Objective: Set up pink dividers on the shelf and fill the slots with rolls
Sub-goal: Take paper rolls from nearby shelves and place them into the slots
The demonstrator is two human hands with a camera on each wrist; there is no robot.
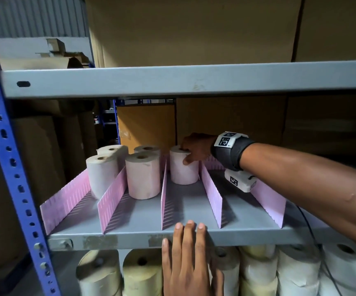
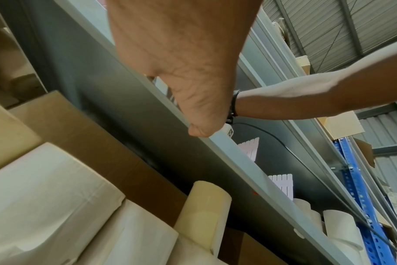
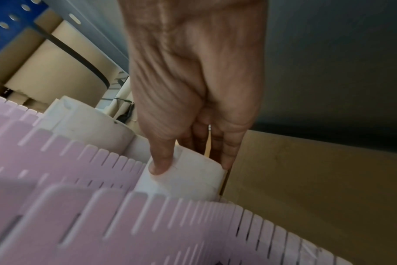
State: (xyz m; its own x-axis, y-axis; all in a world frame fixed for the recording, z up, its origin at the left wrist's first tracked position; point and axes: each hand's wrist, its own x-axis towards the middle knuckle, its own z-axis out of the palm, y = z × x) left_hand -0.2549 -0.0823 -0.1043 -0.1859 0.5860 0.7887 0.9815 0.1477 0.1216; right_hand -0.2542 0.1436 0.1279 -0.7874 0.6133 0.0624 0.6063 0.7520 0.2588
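Several pink slotted dividers (image 1: pixel 212 193) stand in a row on the grey shelf (image 1: pixel 247 232). Two rolls (image 1: pixel 101 176) fill the leftmost slot and two more rolls (image 1: pixel 143 176) stand in the second slot. At the back of the third slot stands a pale roll (image 1: pixel 181 169), upright. My right hand (image 1: pixel 194 151) grips its top, thumb on the side and fingers over the far edge. The right wrist view shows the same roll (image 3: pixel 193 179) between my thumb and fingers. My left hand (image 1: pixel 186 253) lies flat against the shelf's front edge, fingertips over the lip.
A second grey shelf (image 1: pixel 194 80) runs close above, with cardboard boxes (image 1: pixel 183 28) on it. A blue upright post (image 1: pixel 6 146) borders the left side. Many more rolls (image 1: pixel 296 270) are stacked on the level below. Brown boxes (image 1: pixel 236 120) stand behind the dividers. A black cable (image 1: pixel 309 227) hangs at the right.
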